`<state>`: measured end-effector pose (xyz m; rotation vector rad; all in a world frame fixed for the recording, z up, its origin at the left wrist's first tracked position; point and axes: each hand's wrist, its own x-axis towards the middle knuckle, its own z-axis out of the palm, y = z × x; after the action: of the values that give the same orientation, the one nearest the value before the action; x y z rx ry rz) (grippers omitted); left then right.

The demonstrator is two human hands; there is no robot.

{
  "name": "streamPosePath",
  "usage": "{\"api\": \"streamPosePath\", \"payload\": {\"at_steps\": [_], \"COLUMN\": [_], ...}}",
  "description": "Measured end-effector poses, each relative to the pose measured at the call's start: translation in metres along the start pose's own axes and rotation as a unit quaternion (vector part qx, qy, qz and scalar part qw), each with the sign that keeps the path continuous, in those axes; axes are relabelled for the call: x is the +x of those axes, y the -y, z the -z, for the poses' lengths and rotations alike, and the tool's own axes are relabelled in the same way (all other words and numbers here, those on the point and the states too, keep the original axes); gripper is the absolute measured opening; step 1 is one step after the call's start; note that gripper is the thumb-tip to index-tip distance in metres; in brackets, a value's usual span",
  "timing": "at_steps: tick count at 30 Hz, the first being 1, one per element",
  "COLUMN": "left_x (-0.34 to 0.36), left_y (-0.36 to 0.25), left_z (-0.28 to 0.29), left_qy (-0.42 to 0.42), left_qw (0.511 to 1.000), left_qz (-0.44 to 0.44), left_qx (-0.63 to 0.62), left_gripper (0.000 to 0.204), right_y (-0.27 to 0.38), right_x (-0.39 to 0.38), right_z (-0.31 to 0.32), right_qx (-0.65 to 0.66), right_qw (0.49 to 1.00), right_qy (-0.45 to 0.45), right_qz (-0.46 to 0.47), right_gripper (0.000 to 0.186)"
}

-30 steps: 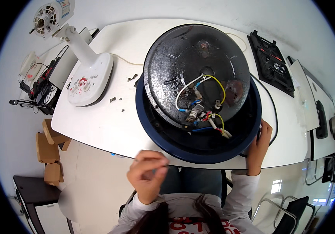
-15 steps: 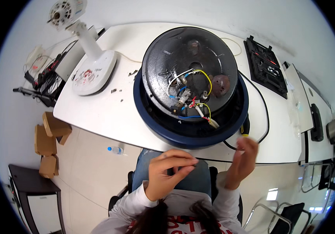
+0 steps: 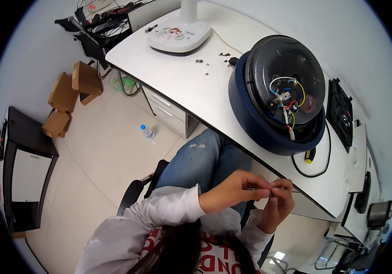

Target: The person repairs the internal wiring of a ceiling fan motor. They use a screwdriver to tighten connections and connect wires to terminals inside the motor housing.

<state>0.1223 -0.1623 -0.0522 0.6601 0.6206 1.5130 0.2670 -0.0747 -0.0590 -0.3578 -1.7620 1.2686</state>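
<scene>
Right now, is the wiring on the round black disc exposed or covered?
Exposed: white, yellow, red and blue wires show on the black disc, with no cover over them.

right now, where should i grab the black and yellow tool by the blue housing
Probably by its exposed handle, from above on the near side, with the right hand: it points out from the blue housing, which hides the other end, and the black cable loops around its outer side.

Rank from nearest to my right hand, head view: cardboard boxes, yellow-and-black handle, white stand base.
1. Yellow-and-black handle: on the table, beyond the right hand.
2. White stand base: table's left side.
3. Cardboard boxes: floor, far left.
</scene>
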Motion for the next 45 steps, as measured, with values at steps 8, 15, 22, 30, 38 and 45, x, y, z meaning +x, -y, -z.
{"api": "streamPosePath", "payload": {"at_steps": [8, 15, 22, 30, 38, 45], "left_x": [0.008, 0.014, 0.024, 0.05, 0.085, 0.124], "left_y": [0.004, -0.008, -0.019, -0.08, -0.105, -0.122], "left_z": [0.009, 0.021, 0.034, 0.045, 0.05, 0.057], "left_qy": [-0.006, -0.046, -0.146, -0.268, -0.23, -0.174], "left_qw": [0.999, 0.998, 0.937, 0.719, 0.691, 0.661], "left_qz": [-0.015, -0.014, -0.182, -0.376, -0.35, -0.339], "left_qx": [0.049, 0.048, 0.259, 0.519, 0.59, 0.646], "left_gripper": [0.021, 0.021, 0.013, 0.022, 0.023, 0.044], "right_y": [-0.004, -0.005, -0.012, -0.027, -0.034, -0.023], "right_x": [-0.001, 0.012, 0.024, 0.035, 0.044, 0.074], "right_z": [-0.016, -0.02, -0.016, -0.009, -0.004, 0.002], "right_qx": [-0.043, 0.045, 0.035, 0.041, -0.021, -0.096], "right_qw": [0.993, 0.993, 0.985, 0.985, 0.984, 0.982], "right_qy": [-0.108, -0.108, -0.149, -0.154, -0.17, -0.159], "right_qz": [0.025, -0.02, -0.082, -0.07, -0.04, -0.019], "right_gripper": [0.013, 0.014, 0.015, 0.014, 0.016, 0.019]}}
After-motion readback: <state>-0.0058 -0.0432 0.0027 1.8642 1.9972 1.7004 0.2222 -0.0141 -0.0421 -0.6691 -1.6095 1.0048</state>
